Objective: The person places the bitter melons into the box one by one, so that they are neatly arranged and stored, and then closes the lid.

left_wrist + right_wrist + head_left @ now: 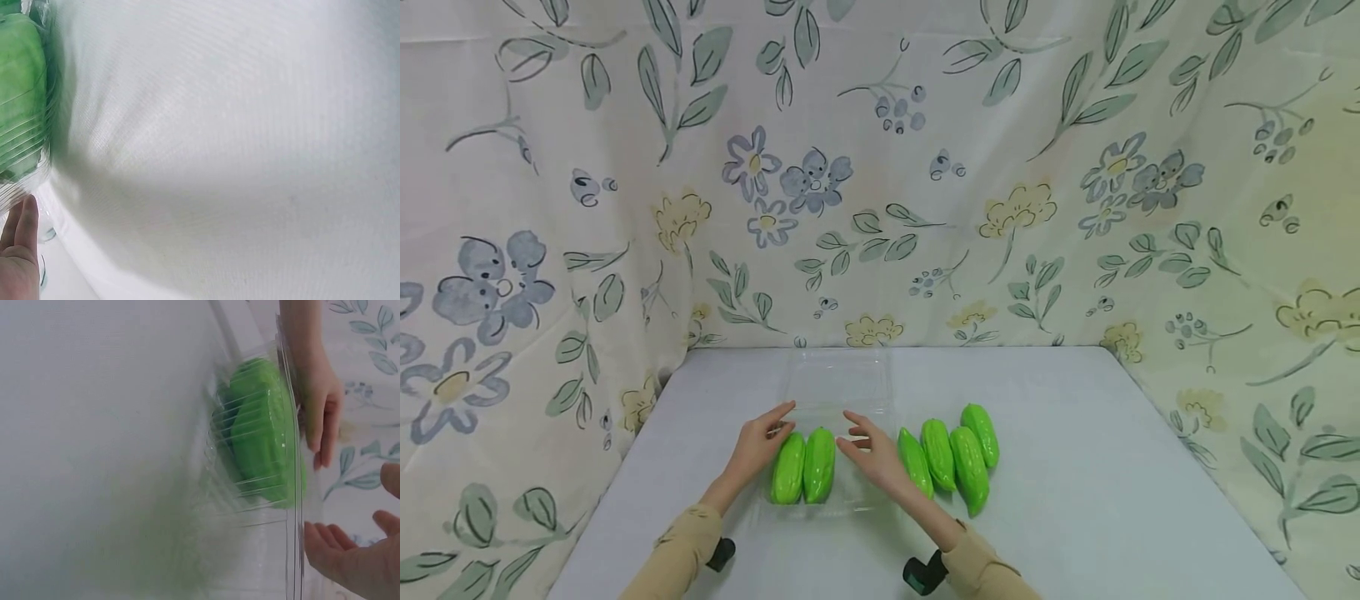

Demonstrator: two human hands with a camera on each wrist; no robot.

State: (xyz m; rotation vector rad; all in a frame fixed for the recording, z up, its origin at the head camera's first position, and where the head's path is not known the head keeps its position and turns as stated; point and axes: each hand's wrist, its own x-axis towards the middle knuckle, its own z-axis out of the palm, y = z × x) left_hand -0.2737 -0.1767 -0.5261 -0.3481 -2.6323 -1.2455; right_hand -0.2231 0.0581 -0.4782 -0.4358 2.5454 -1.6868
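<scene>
Two gourds (819, 467) in a box (855, 490) are flanked by left hand (762, 438) and right hand (876, 453), four others (971, 472) set farther right.

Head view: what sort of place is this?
Probably a makeshift indoor recording booth: floral cloth hangs behind and on both sides of a white table, and dark wrist cameras show below the sleeves.

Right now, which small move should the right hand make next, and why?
Probably, the right hand should reach for the nearest loose green vegetable: that hand looks empty, four vegetables lie outside the clear container, and space shows beside the two inside.
</scene>
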